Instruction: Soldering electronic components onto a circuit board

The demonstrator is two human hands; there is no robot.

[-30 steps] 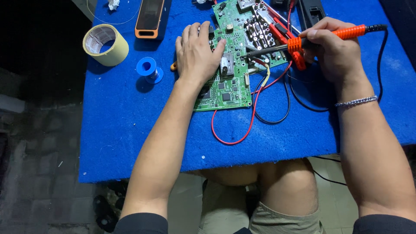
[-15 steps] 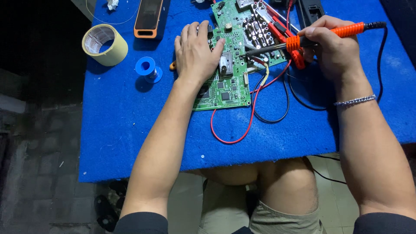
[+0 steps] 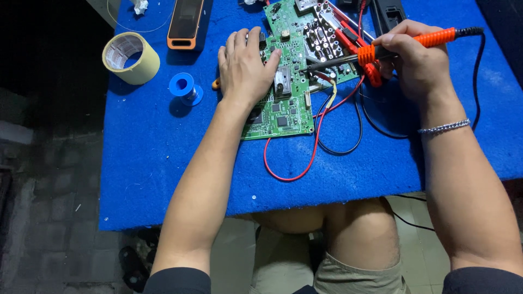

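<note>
Flat on the blue felt-like table cover [image 3: 163, 163] lies a green circuit board [image 3: 283, 111], near the far middle of the table. The left hand [image 3: 245, 68] presses down on its near-left part, palm flat and fingers spread, clamped on nothing. The right hand [image 3: 417, 62] is closed around the orange handle of a soldering iron [image 3: 381, 51], whose dark metal tip reaches over the board's middle; whether it touches is too fine to tell. The two hands are well apart.

Judging by its look, the board is light, thin and rigid, with a hard, bumpy face of chips, connectors and small metal cans; it seems fragile at those parts and best held by its bare edges. The iron should be gripped only by the ribbed, insulated handle.

Red and black wires [image 3: 310, 158] loop limply off the board's near edge. A paper tape roll [image 3: 131, 57] and a small blue solder spool [image 3: 184, 87] sit to the left, beside a flat orange-rimmed device [image 3: 185, 22]
</note>
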